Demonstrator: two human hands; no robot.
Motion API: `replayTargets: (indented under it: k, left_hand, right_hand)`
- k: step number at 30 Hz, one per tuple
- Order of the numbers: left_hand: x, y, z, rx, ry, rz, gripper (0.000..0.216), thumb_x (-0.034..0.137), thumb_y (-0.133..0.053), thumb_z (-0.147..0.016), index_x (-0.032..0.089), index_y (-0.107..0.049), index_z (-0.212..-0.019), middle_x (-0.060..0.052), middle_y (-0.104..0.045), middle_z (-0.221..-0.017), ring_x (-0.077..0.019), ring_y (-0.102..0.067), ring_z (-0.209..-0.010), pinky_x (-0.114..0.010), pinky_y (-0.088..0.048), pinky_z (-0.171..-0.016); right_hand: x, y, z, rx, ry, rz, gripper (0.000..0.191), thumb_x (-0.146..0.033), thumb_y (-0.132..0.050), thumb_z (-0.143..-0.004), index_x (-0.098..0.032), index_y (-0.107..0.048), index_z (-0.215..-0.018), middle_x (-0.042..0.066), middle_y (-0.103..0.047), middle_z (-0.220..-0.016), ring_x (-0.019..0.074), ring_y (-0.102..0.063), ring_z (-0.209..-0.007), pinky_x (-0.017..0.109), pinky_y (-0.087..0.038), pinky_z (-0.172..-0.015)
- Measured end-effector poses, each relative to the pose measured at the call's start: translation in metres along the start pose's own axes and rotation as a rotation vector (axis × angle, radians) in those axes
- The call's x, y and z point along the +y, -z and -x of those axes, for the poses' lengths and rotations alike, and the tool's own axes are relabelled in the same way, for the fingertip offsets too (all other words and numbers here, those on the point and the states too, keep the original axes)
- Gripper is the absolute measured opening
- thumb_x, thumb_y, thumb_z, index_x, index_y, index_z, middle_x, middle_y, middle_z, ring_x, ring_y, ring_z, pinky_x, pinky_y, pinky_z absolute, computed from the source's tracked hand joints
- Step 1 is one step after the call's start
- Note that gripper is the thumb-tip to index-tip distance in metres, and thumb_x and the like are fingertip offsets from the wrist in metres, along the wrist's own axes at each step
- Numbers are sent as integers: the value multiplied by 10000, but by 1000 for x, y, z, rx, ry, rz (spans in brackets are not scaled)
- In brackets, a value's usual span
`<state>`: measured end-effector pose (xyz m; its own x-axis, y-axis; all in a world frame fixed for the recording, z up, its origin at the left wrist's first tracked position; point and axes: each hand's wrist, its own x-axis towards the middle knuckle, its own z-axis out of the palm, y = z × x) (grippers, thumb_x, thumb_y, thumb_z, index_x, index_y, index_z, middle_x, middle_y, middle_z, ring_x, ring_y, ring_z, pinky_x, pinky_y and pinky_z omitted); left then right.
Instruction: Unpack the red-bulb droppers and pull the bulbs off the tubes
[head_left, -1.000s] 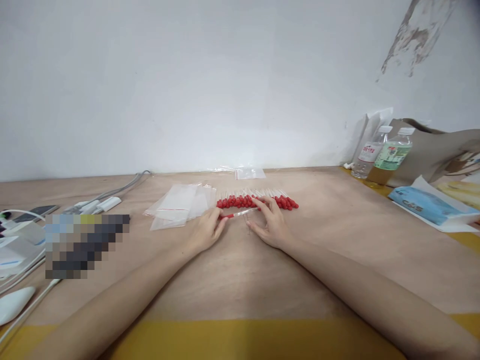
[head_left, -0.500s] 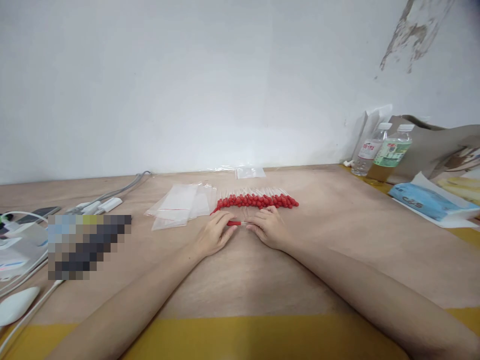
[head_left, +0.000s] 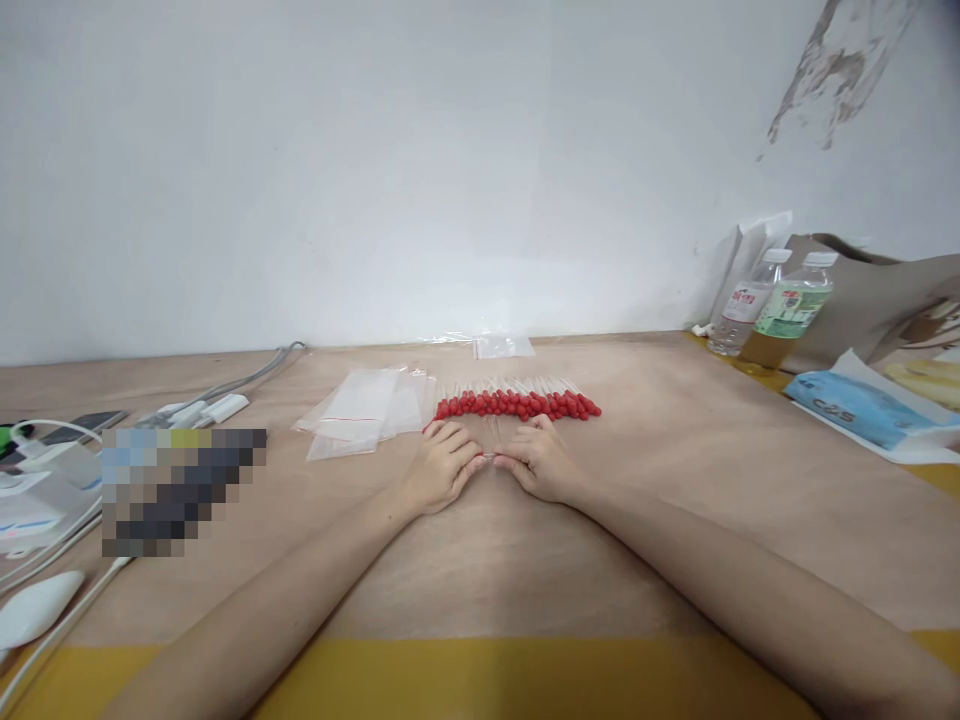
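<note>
My left hand (head_left: pixel 446 465) is closed, thumb and fingers pinched on one end of a thin white stick (head_left: pixel 488 456). The opposite end is between the thumb and fingers of my right hand (head_left: pixel 538 460), also closed. Only a short pale stretch of that stick shows; my fingers cover the remainder. Just beyond my hands lies a long row of white sticks with red ends (head_left: pixel 517 404), red ends toward me. A few thin clear strands (head_left: pixel 492 432) lie between the row and my fingertips. Clear zip bags (head_left: pixel 367 405) are spread out to the left of the row.
A small clear bag (head_left: pixel 502 347) lies by the wall. At right stand two bottles (head_left: pixel 787 310), a grey bag (head_left: pixel 862 290) and a blue tissue pack (head_left: pixel 862 405). Cables, white chargers (head_left: pixel 56 490) and a white mouse-like object (head_left: pixel 37 608) are at left.
My left hand has shifted right toward my right hand, narrowing the gap. The red part of the stick that showed by my left fingers is now covered. The view has shifted slightly.
</note>
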<state>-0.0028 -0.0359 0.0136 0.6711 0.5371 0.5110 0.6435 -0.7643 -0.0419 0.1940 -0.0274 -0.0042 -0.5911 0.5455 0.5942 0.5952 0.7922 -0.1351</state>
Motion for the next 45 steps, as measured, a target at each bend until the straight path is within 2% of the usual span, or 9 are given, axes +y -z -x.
replayTargets:
  k: [7,12,17,22,26,30,37,41,45]
  left_hand:
    - [-2,1,2,-84,71,131,319,295,-284,-900,185,-504,-697,-24,-562,-720,-172,-453,-773,-350,-326,-760]
    - [-6,2,1,-140,94,303,400,330,-232,-912,189,-481,-632,-6,-544,-646,-155,-462,-726,-330,-336,-757]
    - [-7,4,2,-158,95,343,379,319,-234,-918,191,-506,-686,-3,-565,-696,-145,-489,-748,-315,-343,-776]
    - [-6,1,8,3,123,196,222,353,-391,-874,198,-540,-929,-25,-597,-824,-162,-496,-788,-322,-348,-775]
    - [-8,0,12,64,98,70,203,340,-422,-861,209,-575,-889,-28,-607,-789,-172,-498,-782,-334,-330,-767]
    - [-5,1,11,28,87,8,214,325,-408,-867,216,-590,-839,-25,-588,-746,-176,-485,-781,-349,-311,-767]
    - [-18,7,20,70,246,26,276,294,-342,-888,191,-547,-735,-14,-536,-687,-163,-474,-729,-341,-338,-741]
    - [-40,5,25,235,402,156,228,288,-370,-873,197,-579,-872,-25,-515,-752,-155,-491,-740,-297,-398,-696]
    - [-55,-1,22,430,564,174,223,253,-427,-828,184,-554,-998,-44,-511,-843,-149,-520,-752,-283,-439,-684]
  right_hand:
    - [-1,4,0,61,98,164,294,-326,-353,-895,-229,-623,-831,4,-578,-603,130,-439,-662,336,-225,-746]
    - [4,10,2,22,121,234,305,-298,-296,-915,-293,-600,-914,-13,-570,-645,128,-433,-700,338,-209,-804]
    - [6,10,4,23,80,188,306,-305,-309,-912,-290,-614,-929,-9,-582,-653,128,-451,-700,342,-215,-795]
    - [3,9,5,14,-85,-101,266,-381,-405,-876,-236,-616,-948,3,-629,-748,116,-505,-711,317,-237,-759]
    - [1,10,3,-104,-131,-231,356,-361,-335,-905,-202,-622,-767,-17,-614,-650,103,-505,-639,290,-244,-713]
    - [0,9,2,-55,-92,-157,381,-366,-373,-890,-183,-589,-635,-16,-575,-582,105,-477,-616,288,-247,-714]
    - [14,11,10,101,-110,-7,258,-347,-440,-860,-224,-661,-810,7,-586,-659,118,-496,-663,303,-255,-722]
    - [24,11,12,132,-311,9,258,-291,-403,-868,-225,-627,-978,14,-586,-721,120,-517,-655,289,-284,-690]
    - [16,5,6,73,-318,78,275,-193,-383,-836,-210,-552,-1052,32,-620,-857,150,-553,-773,289,-284,-687]
